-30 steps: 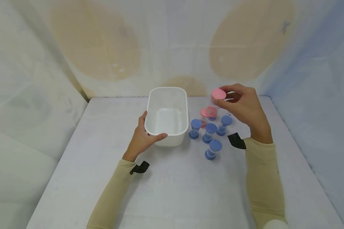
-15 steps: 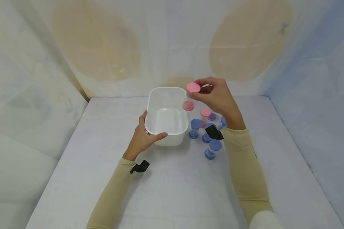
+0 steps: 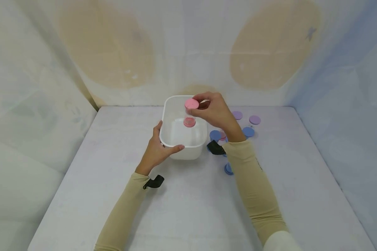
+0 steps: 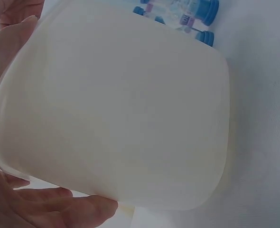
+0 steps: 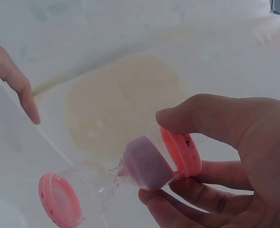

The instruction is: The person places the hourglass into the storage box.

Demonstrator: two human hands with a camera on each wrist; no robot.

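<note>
Pinching a pink sand timer (image 3: 190, 112) over the white tub (image 3: 168, 115), right hand (image 3: 214, 111); left hand (image 3: 157, 148) grips its rim

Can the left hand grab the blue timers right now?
Probably not. The left hand grips the white bin, which stands between it and the blue timers.

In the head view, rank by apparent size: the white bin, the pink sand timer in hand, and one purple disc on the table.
1. white bin, clearly largest.
2. pink sand timer, held by the right hand above the bin.
3. purple disc, smallest, though it lies farther from the camera.
</note>
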